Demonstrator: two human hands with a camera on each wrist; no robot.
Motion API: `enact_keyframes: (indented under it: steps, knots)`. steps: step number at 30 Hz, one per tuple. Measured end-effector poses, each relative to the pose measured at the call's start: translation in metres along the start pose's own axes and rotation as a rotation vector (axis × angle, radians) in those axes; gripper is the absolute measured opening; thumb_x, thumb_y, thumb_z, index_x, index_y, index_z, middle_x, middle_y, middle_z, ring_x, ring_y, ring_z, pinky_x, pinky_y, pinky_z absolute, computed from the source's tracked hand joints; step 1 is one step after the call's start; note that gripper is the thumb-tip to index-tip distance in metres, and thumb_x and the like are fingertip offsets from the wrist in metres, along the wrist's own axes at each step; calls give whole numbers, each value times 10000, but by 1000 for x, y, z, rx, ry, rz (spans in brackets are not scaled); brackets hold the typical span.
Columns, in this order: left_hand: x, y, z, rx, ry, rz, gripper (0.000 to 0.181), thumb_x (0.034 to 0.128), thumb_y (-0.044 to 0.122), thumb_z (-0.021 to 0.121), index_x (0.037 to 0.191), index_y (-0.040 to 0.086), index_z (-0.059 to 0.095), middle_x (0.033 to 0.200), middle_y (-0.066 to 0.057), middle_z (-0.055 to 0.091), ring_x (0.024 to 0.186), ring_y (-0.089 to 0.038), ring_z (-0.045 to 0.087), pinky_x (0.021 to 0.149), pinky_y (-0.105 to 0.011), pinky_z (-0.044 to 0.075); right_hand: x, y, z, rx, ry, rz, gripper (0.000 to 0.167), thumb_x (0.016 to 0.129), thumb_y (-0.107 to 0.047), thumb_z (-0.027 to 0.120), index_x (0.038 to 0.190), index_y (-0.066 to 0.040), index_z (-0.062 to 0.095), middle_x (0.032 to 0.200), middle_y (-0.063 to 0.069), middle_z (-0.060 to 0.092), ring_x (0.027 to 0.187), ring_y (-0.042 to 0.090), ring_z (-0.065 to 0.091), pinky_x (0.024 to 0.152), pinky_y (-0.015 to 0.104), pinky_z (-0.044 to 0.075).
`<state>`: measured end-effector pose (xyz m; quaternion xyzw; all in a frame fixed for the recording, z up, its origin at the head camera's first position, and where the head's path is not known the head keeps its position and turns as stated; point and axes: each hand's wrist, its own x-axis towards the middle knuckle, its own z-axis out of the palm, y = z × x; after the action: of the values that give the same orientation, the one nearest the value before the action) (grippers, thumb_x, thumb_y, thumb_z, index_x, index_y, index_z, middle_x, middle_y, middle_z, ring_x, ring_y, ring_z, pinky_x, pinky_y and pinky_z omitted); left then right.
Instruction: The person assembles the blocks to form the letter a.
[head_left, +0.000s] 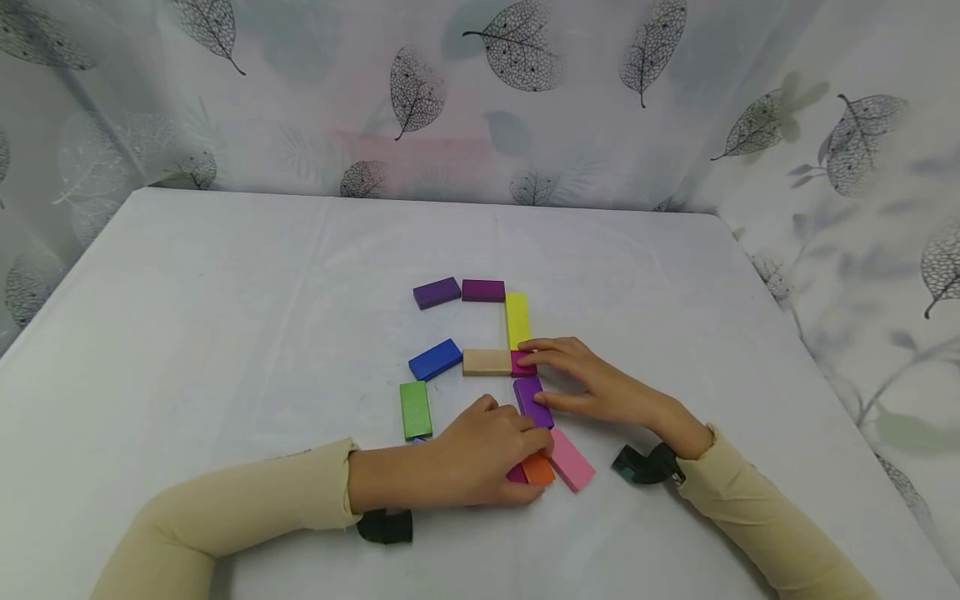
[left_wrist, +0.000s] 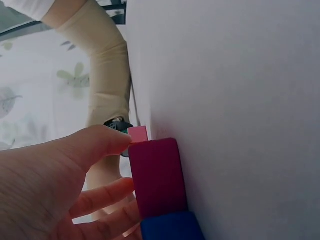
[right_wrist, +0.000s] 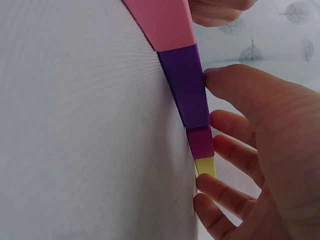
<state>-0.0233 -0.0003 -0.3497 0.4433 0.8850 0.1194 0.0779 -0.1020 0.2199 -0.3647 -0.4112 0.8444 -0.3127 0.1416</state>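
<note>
My left hand [head_left: 480, 454] reaches over the lower part of a figure of coloured wooden blocks. Its thumb and fingers pinch an orange block [head_left: 538, 470], which sits between a magenta block [left_wrist: 157, 177] and a pink block [head_left: 572, 461]. In the left wrist view the thumb tip is at the magenta block's far end, and the orange block is almost hidden. My right hand [head_left: 603, 387] lies at the figure's right side with fingers extended. Its thumb touches the purple block [right_wrist: 185, 87], while other fingertips rest at the small magenta block [head_left: 522, 363] and the yellow block [head_left: 517, 321].
Left of the hands lie a beige block [head_left: 486, 362], a blue block [head_left: 436, 360] and a green block [head_left: 416, 410]. Two dark purple blocks [head_left: 483, 290] form the top row. Another blue block [left_wrist: 172, 227] touches the lower magenta one. A white cloth covers the table [head_left: 225, 333].
</note>
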Motion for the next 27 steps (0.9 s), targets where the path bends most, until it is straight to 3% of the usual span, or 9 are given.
enact_keyframes:
  steps: [8,13,19,27]
  knots:
    - [-4,-4,-2,20,8,1,408,887,528,636,1177,241,633,1072,96,655,977,-84,596,859,-316,418,0,0,-1,-2,1,6,504,918,-219,685,1391,-177,516,1513,36,391,1382,253,310,1096,553,301]
    - [-15,-13,-7,-1,-30,-50,564,834,628,637,1237,234,610,1021,93,632,980,-99,588,889,-361,417,2,-1,-3,-1,-7,11,510,913,-204,687,1393,-165,516,1514,47,388,1379,258,312,1095,552,308]
    - [-39,-27,-13,-43,-40,-89,534,765,662,686,1091,241,638,936,100,589,939,-86,541,882,-392,391,4,-1,-1,4,-13,26,503,914,-208,684,1388,-162,525,1512,55,391,1374,263,320,1090,544,322]
    - [-53,-31,-8,-40,-16,-33,396,783,617,698,922,249,652,940,96,598,956,-102,518,874,-388,379,1,1,0,-2,-6,26,500,911,-211,690,1382,-168,528,1510,40,393,1374,252,320,1092,535,326]
